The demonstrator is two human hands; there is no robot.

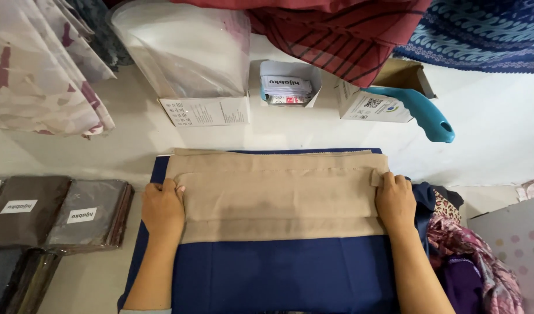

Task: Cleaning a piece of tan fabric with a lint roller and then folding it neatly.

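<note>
A folded beige cloth (278, 192) lies as a long band across a dark blue fabric-covered board (278, 273). My left hand (161, 208) presses flat on the cloth's left end, fingers closed over the folded edge. At the right end, my right hand (395, 200) lies on the cloth with its fingertips pinching a small turned-up corner. Both forearms reach in from the bottom of the view.
Packed dark cloths in clear sleeves (57, 212) lie at the left. Behind the board stand a box with clear plastic bags (191, 70), a small open box (287, 84) and a box holding a blue-handled tool (418, 110). Patterned fabrics (470, 250) are heaped at the right.
</note>
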